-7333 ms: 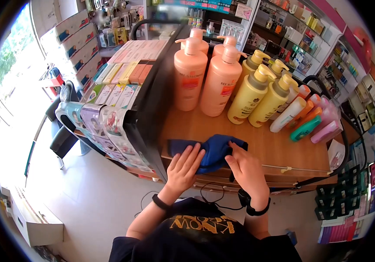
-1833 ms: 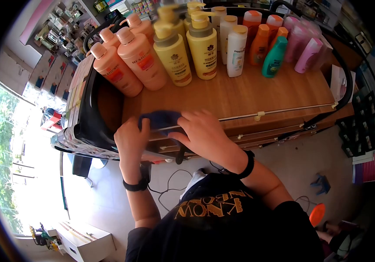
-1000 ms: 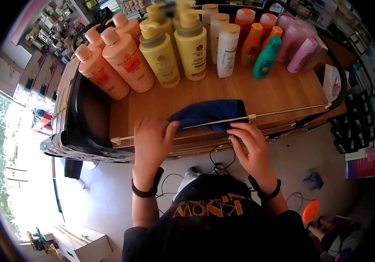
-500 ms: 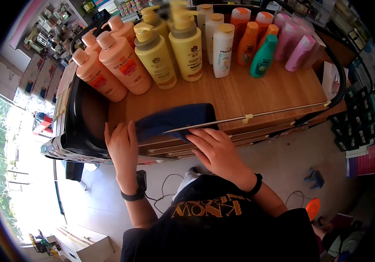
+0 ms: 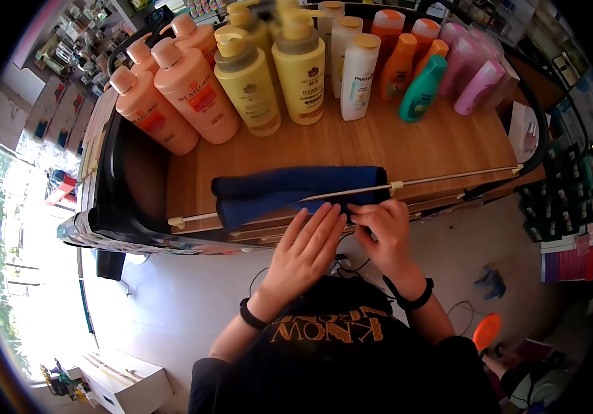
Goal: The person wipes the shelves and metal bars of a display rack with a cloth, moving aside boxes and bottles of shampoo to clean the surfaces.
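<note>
A folded dark blue cloth (image 5: 275,190) lies along the front of the wooden shelf top, draped over the thin metal rail (image 5: 441,179). My left hand (image 5: 304,245) rests against the cloth's lower front edge, its fingers stretched out side by side. Close beside it, my right hand (image 5: 386,231) has thumb and fingers bent together at the cloth's front edge, pinching it. The fingertips of both hands nearly meet. Behind the cloth stand a peach pump bottle (image 5: 200,100), a yellow pump bottle (image 5: 298,79) and a white Pantene bottle (image 5: 360,79).
Orange bottles (image 5: 397,69), a green bottle (image 5: 423,90) and pink bottles (image 5: 479,87) stand at the back right. A black curved frame (image 5: 541,127) borders the shelf. A white box (image 5: 124,383) sits on the floor at lower left. Another person's hand (image 5: 496,366) shows at lower right, near an orange disc (image 5: 487,331).
My left hand has moved right from the cloth's left end to its middle. My right hand has also shifted right. More of the cloth shows, now reaching further right along the rail.
</note>
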{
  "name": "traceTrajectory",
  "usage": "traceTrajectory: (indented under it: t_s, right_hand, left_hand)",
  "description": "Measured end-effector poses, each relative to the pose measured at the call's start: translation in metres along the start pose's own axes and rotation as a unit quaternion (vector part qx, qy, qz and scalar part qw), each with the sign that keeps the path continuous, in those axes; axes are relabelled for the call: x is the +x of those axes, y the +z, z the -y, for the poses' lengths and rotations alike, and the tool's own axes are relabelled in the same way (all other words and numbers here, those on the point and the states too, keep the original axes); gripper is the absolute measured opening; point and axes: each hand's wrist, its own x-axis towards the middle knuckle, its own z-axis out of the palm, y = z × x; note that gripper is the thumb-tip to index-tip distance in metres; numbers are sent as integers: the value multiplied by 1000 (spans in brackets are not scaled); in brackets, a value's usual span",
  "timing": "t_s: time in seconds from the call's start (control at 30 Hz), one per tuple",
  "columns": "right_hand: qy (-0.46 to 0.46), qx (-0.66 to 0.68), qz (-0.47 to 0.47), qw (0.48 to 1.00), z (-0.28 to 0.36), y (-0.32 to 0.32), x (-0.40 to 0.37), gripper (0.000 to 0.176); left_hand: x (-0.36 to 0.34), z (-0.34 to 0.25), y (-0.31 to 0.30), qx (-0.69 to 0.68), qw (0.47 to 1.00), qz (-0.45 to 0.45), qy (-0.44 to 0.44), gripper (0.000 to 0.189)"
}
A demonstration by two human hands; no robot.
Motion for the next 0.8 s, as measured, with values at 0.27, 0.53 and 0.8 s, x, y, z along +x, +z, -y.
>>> traceTrajectory:
  t_s: [0.27,0.53,0.8]
  right_hand:
    - [-13,-18,29,999,3,-10,-9,26]
    - [-56,55,73,994,25,19,5,21]
    - [-115,181,163,963,42,57,24,19]
  left_hand:
    - [6,0,18,43,999,0,-4,49]
    - [-40,18,9,140,971,-55,-185,53]
    - [-76,34,-6,244,891,-106,-369,46]
